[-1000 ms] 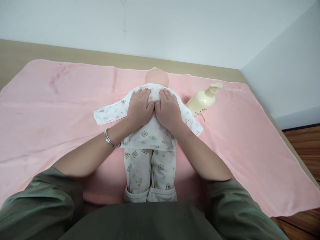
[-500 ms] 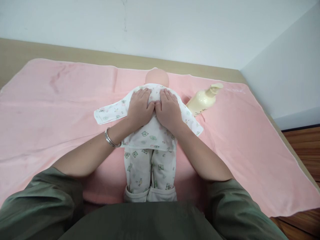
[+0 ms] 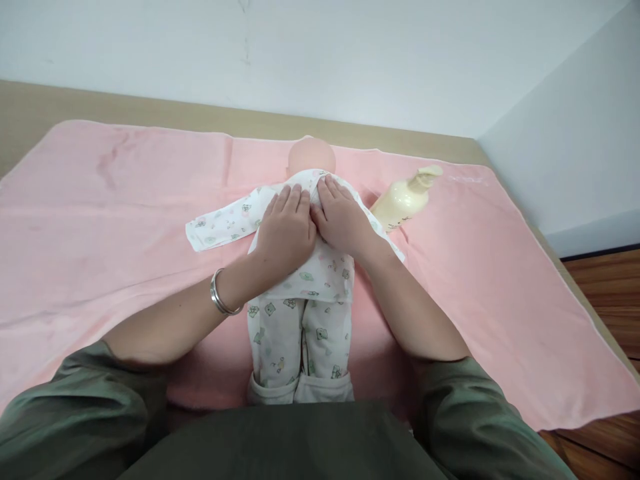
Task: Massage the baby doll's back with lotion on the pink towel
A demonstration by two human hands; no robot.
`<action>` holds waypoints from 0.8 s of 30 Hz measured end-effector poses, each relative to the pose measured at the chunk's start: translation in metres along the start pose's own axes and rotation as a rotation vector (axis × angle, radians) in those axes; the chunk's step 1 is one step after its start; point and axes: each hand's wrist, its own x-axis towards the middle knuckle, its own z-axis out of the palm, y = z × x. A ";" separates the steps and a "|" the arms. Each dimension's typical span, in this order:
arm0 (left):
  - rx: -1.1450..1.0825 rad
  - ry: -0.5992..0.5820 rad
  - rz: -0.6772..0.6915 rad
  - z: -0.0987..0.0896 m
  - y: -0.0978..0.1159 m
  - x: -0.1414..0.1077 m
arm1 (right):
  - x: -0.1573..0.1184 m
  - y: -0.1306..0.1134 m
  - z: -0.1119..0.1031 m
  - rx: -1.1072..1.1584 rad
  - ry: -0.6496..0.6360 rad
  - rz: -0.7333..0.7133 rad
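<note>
A baby doll [image 3: 311, 157] lies face down, its bald head away from me. It wears a white printed top [image 3: 315, 283] and matching trousers [image 3: 280, 343]. My left hand [image 3: 287, 227], with a silver bangle at the wrist, lies flat on the left side of the doll's upper back, fingers stretched out. Beside it my right hand [image 3: 343, 217] rests flat on the right side of the back, fingers extended toward the head. The two thumbs meet near the middle. Neither hand grips anything.
Under the doll spreads a pink blanket [image 3: 475, 287] over a wooden tabletop [image 3: 200, 112]. To the doll's right a cream pump bottle [image 3: 403, 200] lies tilted on the blanket. A white wall [image 3: 320, 60] stands behind the table.
My left hand has slid slightly toward me and its thumb has drawn in against the hand. The right hand has shifted only a little. The doll and bottle stay in place.
</note>
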 end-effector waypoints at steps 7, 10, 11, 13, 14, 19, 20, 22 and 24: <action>-0.072 -0.125 -0.064 -0.009 -0.021 0.024 | -0.022 -0.036 0.014 -0.082 0.146 0.145; -0.059 -0.100 -0.067 -0.005 -0.031 0.032 | -0.027 -0.041 0.015 -0.131 0.147 0.095; -0.052 -0.086 -0.063 -0.003 -0.031 0.031 | -0.026 -0.039 0.014 -0.127 0.135 0.084; -0.036 -0.061 -0.049 0.000 -0.028 0.026 | -0.020 -0.031 0.011 -0.076 0.109 0.065; -0.026 -0.050 -0.042 0.000 -0.024 0.022 | -0.016 -0.025 0.009 -0.035 0.100 0.059; 0.027 -0.041 0.009 -0.004 0.000 0.000 | 0.002 -0.004 0.007 0.106 0.096 0.125; 0.019 -0.043 0.011 -0.005 0.001 -0.001 | 0.002 -0.004 0.007 0.102 0.093 0.136; -0.025 -0.062 -0.005 -0.007 -0.002 0.003 | -0.001 -0.009 0.006 0.074 0.085 0.147; -0.071 -0.087 -0.034 -0.006 -0.012 0.012 | -0.009 -0.017 0.006 0.034 0.083 0.147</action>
